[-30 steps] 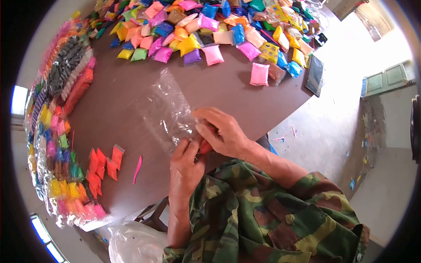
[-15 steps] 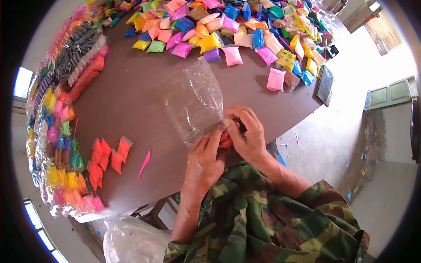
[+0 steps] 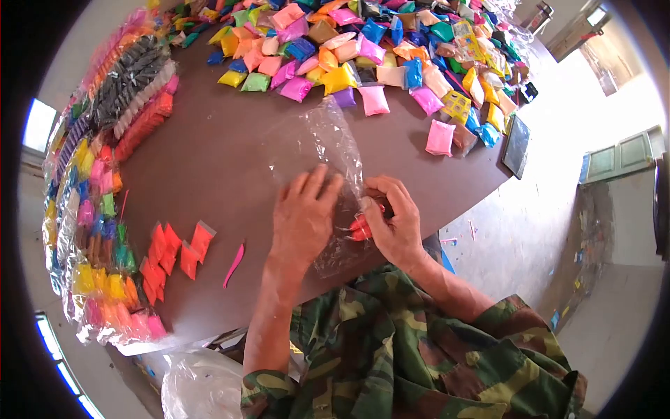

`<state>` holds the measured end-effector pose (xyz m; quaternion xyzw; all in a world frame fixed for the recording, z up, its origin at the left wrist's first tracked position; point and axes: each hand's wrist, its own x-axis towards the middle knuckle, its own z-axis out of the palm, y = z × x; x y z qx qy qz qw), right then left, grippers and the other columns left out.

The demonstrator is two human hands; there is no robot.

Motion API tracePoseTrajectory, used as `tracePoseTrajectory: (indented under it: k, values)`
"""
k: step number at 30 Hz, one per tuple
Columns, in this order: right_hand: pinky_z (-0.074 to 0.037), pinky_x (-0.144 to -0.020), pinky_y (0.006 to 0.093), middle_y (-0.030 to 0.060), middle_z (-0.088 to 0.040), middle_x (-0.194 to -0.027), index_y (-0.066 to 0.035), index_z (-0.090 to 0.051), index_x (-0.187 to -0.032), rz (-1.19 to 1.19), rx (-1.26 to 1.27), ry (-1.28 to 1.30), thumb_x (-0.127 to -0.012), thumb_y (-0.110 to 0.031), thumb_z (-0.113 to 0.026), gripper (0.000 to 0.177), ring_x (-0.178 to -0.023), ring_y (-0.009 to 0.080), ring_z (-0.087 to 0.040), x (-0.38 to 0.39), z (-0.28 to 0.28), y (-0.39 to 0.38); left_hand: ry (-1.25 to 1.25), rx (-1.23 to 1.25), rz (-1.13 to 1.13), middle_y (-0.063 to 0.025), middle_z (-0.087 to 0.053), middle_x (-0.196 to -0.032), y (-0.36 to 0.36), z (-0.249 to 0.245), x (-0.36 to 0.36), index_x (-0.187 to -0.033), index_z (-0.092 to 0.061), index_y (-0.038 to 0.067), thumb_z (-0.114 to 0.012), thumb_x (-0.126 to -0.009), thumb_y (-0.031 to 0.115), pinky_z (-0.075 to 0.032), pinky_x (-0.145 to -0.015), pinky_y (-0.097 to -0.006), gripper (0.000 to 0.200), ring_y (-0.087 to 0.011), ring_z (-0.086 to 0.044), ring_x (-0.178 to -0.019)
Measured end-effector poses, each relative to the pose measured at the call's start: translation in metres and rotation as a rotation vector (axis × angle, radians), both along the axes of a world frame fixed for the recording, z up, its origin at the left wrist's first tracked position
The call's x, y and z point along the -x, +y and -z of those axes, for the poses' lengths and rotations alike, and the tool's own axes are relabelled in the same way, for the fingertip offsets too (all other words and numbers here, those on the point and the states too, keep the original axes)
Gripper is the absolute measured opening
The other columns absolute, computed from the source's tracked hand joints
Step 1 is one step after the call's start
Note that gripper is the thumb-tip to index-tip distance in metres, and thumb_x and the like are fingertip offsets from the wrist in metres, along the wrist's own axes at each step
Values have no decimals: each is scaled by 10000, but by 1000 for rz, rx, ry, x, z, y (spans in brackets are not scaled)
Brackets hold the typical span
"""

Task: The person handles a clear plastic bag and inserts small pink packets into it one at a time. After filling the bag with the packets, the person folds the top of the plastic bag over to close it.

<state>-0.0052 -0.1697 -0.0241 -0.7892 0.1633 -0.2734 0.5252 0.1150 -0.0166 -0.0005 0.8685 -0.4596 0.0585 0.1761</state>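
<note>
A large clear plastic bag [image 3: 328, 136] lies on the brown table in front of me. My left hand [image 3: 303, 213] is open, its fingers stretched out over the bag's left side. Near the table's front edge, my right hand [image 3: 395, 222] is closed, thumb and fingers pinching the bag's right edge. Shiny red packets [image 3: 359, 229] show beside the right thumb, partly hidden by it and by the film. To the left lie several orange-red packets [image 3: 167, 246] and a pink plastic modelling knife [image 3: 234, 265].
A heap of colourful packets [image 3: 338, 78] covers the far side of the table. Bagged rows of packets [image 3: 125, 105] line its left edge. A dark phone-like slab [image 3: 516, 146] sits at the right edge. A clear plastic sack [image 3: 202, 387] stands below the front left.
My left hand has left the red packets and moved left and up, its fingers spreading over the bag. The bag now extends lower, toward my body. My right hand stays at the bag's right edge.
</note>
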Motion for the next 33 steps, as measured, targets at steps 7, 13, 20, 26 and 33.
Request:
tracePoseTrajectory:
  k: [7,13,20,26,33]
  values:
    - [-556,-1011,418,215,-666,-1339,1,-663,-1333,10,81,28,-967,-61,-701,372,-1185,395,-693,0,-4,-1,90,4,225,-128,-633,-1482,-8,-5,2,-1267,-755,91,-692,-866,49,-553,-1042,-484,408,-332,-627,-1275]
    - [-537,-1063,418,240,-646,-1403,7,-641,-1392,26,127,8,-967,-53,-692,432,-1257,410,-666,0,-6,0,65,67,84,-133,-620,-1438,-26,8,-10,-1291,-746,100,-694,-911,78,-597,-951,-450,384,-312,-652,-1183]
    - [-534,-1066,415,232,-657,-1401,13,-648,-1386,5,109,9,-964,-46,-697,429,-1260,388,-671,0,-7,-1,2,-46,-103,-107,-618,-1483,3,3,-7,-1370,-722,122,-776,-922,219,-581,-963,-501,462,-337,-638,-1242]
    - [-518,-1091,411,235,-677,-1378,9,-664,-1370,13,138,18,-966,-52,-702,410,-1275,384,-675,-1,2,-2,-105,13,-353,-122,-667,-1433,65,-1,4,-1331,-738,87,-787,-964,319,-506,-1066,-542,437,-349,-638,-1251]
    - [-513,-1091,394,217,-681,-1384,19,-663,-1365,20,-8,33,-985,-55,-697,388,-1273,328,-678,1,10,1,-153,-7,-757,-154,-732,-1312,186,-13,-1,-1301,-737,49,-779,-965,222,-537,-1039,-521,380,-362,-674,-1243]
